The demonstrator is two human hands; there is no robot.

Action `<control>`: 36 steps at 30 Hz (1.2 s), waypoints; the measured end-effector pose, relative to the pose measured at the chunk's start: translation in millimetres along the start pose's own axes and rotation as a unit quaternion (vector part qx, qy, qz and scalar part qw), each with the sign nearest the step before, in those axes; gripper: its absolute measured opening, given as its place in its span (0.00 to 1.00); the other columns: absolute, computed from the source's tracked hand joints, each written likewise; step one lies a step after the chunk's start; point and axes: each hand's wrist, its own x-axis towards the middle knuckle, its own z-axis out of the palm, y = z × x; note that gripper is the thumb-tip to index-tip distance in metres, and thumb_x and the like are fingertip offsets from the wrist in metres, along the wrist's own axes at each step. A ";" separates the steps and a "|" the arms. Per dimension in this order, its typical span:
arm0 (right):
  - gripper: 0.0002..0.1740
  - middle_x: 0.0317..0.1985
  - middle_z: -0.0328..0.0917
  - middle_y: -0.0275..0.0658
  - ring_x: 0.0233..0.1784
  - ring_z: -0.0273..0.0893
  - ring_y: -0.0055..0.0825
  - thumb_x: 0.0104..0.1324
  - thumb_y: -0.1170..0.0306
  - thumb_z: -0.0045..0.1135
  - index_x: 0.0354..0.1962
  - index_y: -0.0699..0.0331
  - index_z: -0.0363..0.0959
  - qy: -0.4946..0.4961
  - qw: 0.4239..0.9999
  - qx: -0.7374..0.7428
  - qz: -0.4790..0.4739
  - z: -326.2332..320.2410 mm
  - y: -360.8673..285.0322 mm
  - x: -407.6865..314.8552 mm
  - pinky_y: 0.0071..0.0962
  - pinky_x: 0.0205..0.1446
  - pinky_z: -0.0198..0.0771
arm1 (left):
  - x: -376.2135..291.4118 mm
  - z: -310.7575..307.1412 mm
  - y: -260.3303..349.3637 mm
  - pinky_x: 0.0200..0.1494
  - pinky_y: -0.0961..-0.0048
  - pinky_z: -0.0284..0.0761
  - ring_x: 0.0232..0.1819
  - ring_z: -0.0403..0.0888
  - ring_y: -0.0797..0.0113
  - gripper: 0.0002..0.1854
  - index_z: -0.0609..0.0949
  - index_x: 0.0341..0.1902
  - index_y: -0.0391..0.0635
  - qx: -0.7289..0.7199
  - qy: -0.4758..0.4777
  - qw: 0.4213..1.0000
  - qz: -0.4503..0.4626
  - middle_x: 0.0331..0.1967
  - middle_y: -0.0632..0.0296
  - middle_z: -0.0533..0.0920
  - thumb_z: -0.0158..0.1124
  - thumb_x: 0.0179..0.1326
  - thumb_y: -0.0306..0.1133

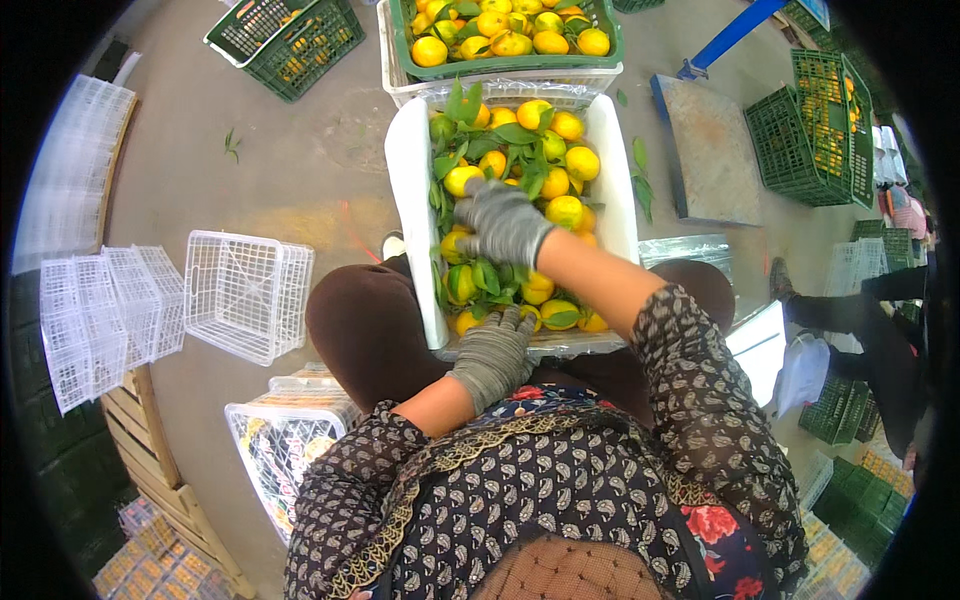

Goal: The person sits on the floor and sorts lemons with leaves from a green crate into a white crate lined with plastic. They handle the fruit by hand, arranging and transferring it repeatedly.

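Note:
A crate with white foam-like side liners (619, 180) stands between my knees, filled with yellow-orange mandarins (564, 211) and green leaves (516, 133). My right hand (506, 221), in a grey glove and blurred, reaches over the left-middle of the fruit. Its fingertips point left, close to one mandarin (461, 180); whether they grip anything is hidden. At the near end, my left hand (495, 356), also gloved in grey, lies with its fingers over the crate's edge, touching the front fruit. Clear plastic film (555, 346) shows along that near edge.
Beyond stands a green crate (616, 45) of mandarins on a white one. On the left are a white plastic basket (251, 296) and stacked clear baskets (82, 330). A metal platform scale (709, 150), green crates (780, 146) and another person's leg (840, 311) are to the right.

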 end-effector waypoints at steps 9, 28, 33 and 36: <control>0.29 0.65 0.57 0.57 0.59 0.69 0.43 0.61 0.66 0.46 0.62 0.45 0.64 -0.101 0.986 -0.117 -0.066 41.5 -34.9 -17.7 0.38 0.59 0.64 | -4.4 4.5 -1.2 0.57 0.53 0.68 0.59 0.68 0.45 0.35 0.66 0.65 0.45 -0.028 0.051 0.998 0.018 0.59 0.43 0.69 0.61 0.53 0.45; 0.47 0.66 0.58 0.53 0.69 0.57 0.49 0.57 0.43 0.55 0.64 0.66 0.55 0.008 0.963 0.103 0.251 -53.8 134.2 50.9 0.39 0.71 0.51 | 158.7 -160.9 -101.9 0.59 0.59 0.68 0.58 0.71 0.46 0.35 0.68 0.61 0.44 0.040 0.185 0.957 -0.222 0.59 0.44 0.70 0.64 0.56 0.53; 0.39 0.56 0.69 0.51 0.57 0.69 0.46 0.56 0.50 0.60 0.59 0.65 0.62 0.067 0.970 0.131 0.194 -34.5 143.4 21.4 0.40 0.62 0.63 | 149.0 -147.2 -64.6 0.62 0.59 0.67 0.62 0.68 0.46 0.38 0.65 0.64 0.46 0.022 0.094 0.969 -0.228 0.66 0.42 0.61 0.65 0.54 0.53; 0.28 0.40 0.77 0.48 0.43 0.75 0.45 0.57 0.54 0.59 0.49 0.63 0.71 0.003 0.987 0.150 0.051 -19.6 127.0 -18.5 0.41 0.51 0.70 | 118.6 -112.9 -56.4 0.64 0.59 0.65 0.65 0.64 0.42 0.41 0.60 0.69 0.49 0.082 0.029 0.986 -0.140 0.69 0.39 0.56 0.63 0.55 0.53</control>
